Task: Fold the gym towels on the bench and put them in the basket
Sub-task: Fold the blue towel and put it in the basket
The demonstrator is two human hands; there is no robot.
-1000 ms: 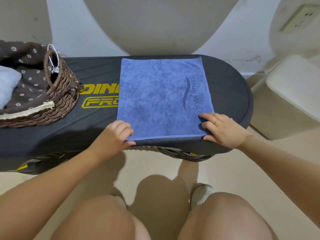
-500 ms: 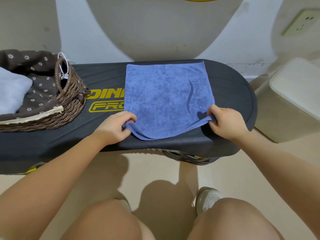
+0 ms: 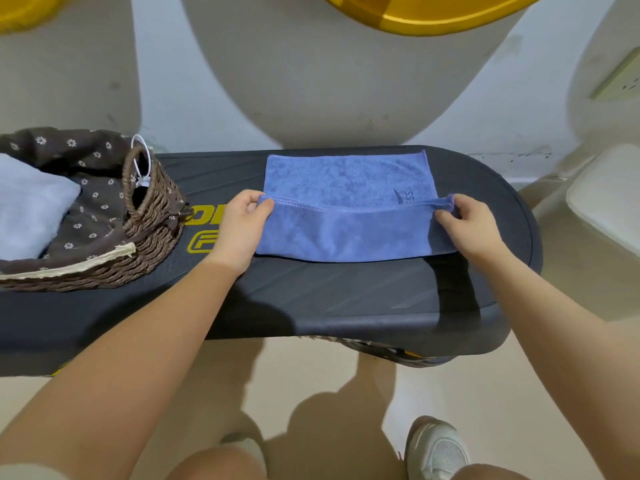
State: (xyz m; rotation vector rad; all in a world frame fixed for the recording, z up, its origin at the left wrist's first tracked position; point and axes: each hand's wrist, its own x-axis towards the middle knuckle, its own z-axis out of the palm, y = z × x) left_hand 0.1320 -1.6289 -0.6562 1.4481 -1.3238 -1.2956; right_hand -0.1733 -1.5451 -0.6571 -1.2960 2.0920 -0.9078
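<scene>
A blue gym towel (image 3: 346,202) lies on the black bench (image 3: 346,292), its near half turned up and over toward the far edge. My left hand (image 3: 239,226) pinches the towel's lifted left corner. My right hand (image 3: 467,226) pinches the lifted right corner. The folded-over flap covers most of the printed logo. A brown wicker basket (image 3: 152,216) with a dark flowered lining stands at the bench's left end. A folded pale blue towel (image 3: 31,206) lies inside it.
A grey wall stands right behind the bench. A cream box-like object (image 3: 609,202) sits low at the right. A yellow object (image 3: 415,12) hangs at the top. My knees and a white shoe (image 3: 440,448) are below the bench's near edge.
Both hands took hold of the towel's near corners and carried them up and away from me, folding the near half over the far half. The camera view tilted upward.
</scene>
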